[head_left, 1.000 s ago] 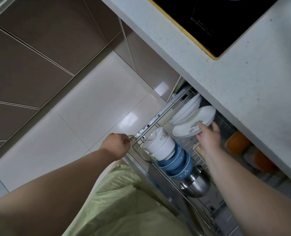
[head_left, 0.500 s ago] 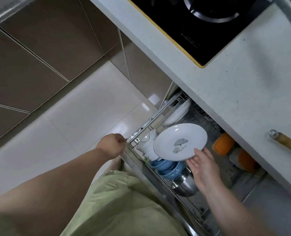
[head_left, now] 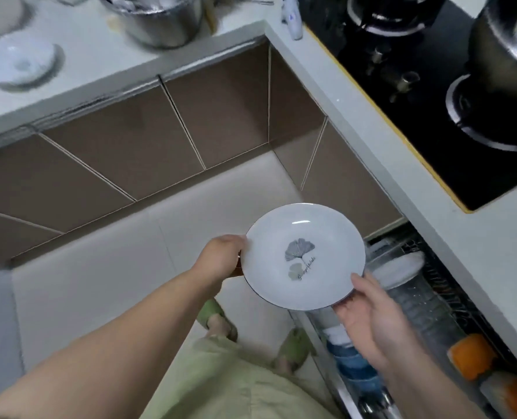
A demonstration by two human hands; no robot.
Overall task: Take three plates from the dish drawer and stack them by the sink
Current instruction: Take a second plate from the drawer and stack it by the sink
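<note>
The plate (head_left: pixel 304 257), lifted clear of the dish drawer (head_left: pixel 426 300) within the last second, was level above the floor: left hand (head_left: pixel 222 257) closed on its left rim (off the drawer front), right hand (head_left: pixel 372 319) cupped loosely under its near-right edge. A blurred plate (head_left: pixel 16 63) already sat at the countertop's (head_left: pixel 94 71) far-left corner, so this was likely plate 2 of 3, awaiting carriage there.

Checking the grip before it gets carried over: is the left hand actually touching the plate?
Touching. The head view shows the left hand gripping the plate at its left rim, no gap; the right hand holds the opposite edge.
</note>
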